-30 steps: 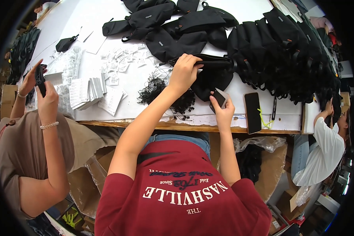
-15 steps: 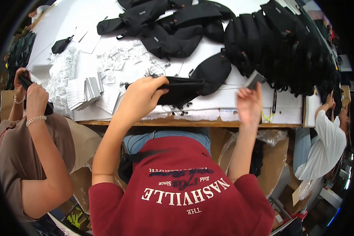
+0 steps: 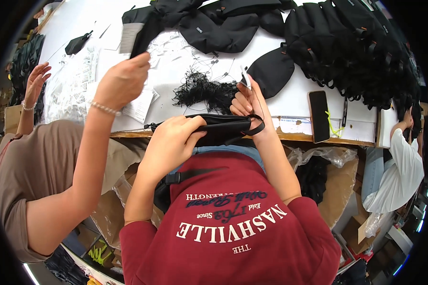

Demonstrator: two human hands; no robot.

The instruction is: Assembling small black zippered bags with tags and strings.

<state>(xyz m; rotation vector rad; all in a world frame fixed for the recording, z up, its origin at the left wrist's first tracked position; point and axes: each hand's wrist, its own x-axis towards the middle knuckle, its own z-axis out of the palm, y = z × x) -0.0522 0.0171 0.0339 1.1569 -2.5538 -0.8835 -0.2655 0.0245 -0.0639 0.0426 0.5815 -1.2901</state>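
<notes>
The black pouch (image 3: 223, 131) lies between the two hands at the near edge of the worktop (image 3: 292, 105) — its left part clamped in the left hand (image 3: 173, 141), its looped end just beside the right wrist. The right hand (image 3: 252, 103), apart from the left, pinches a small pale card (image 3: 245, 77). Beyond lie tangled black cords (image 3: 207, 95) and a rounded black bag (image 3: 273, 71); a phone (image 3: 318, 117) sits farther right.

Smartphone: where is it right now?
Head view, right of centre: the smartphone lies near the front edge of the white table, between the person's right hand and a slim black tool.
</notes>
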